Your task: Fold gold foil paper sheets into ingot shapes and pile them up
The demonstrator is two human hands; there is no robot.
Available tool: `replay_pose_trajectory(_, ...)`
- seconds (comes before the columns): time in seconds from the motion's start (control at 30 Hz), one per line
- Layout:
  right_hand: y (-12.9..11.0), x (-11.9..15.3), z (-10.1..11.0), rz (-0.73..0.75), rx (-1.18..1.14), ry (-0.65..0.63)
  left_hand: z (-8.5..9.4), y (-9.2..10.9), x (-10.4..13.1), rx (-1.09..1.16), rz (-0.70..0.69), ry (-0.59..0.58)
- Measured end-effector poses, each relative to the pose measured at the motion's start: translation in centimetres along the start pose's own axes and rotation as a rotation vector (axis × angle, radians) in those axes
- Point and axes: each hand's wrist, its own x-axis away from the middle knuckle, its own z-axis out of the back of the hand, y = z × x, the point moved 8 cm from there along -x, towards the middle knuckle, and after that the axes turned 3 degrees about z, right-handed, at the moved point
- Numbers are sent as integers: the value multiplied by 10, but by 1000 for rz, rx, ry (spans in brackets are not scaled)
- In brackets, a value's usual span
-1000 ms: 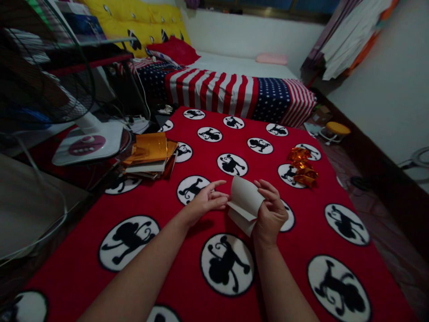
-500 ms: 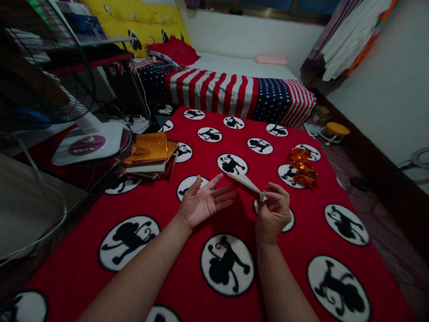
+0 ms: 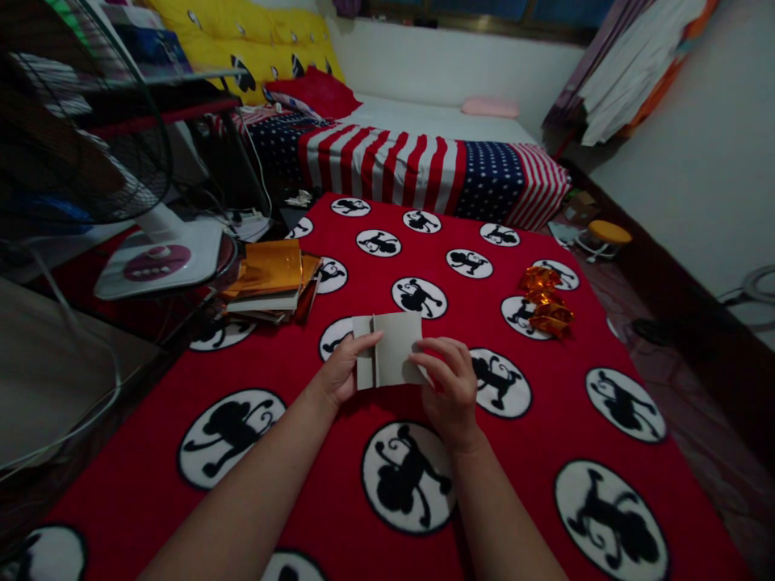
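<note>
A pale sheet of paper (image 3: 398, 349) with a folded strip along its left side is held above the red cloth. My left hand (image 3: 344, 367) grips its left edge, thumb on top and the other fingers hidden beneath. On the right edge, my right hand (image 3: 449, 379) has its fingers bent over the paper, its thumb mostly out of sight. Off to the left lies a stack of gold and pale paper sheets (image 3: 266, 278). Several shiny gold folded pieces (image 3: 546, 303) sit on the cloth at the right.
Red cloth (image 3: 514, 484) with monkey prints covers the surface before me. An electric fan (image 3: 161, 254) stands at the left. Behind are a bed with a striped and starred cover (image 3: 387, 161) and a red pillow (image 3: 320, 90). A yellow-topped stool (image 3: 609, 234) is at the right.
The paper has turned from edge-on to flat, facing me, and moved left. My left hand, previously spread and apart from it, has closed on its left side. My right hand moved left with it.
</note>
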Motion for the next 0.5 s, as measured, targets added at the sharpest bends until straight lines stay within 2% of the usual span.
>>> replay_pose_trajectory(0.23,8,-3,3,-27,7,-29,0,-11,6,-209,185,-92)
replay_pose_trajectory(0.37,4,-3,3,16,-10,-55,-7,-14,7,-304,186,-214)
replay_pose_trajectory(0.5,10,-1,12,-18,24,12,-8,0,7,-291,124,-264)
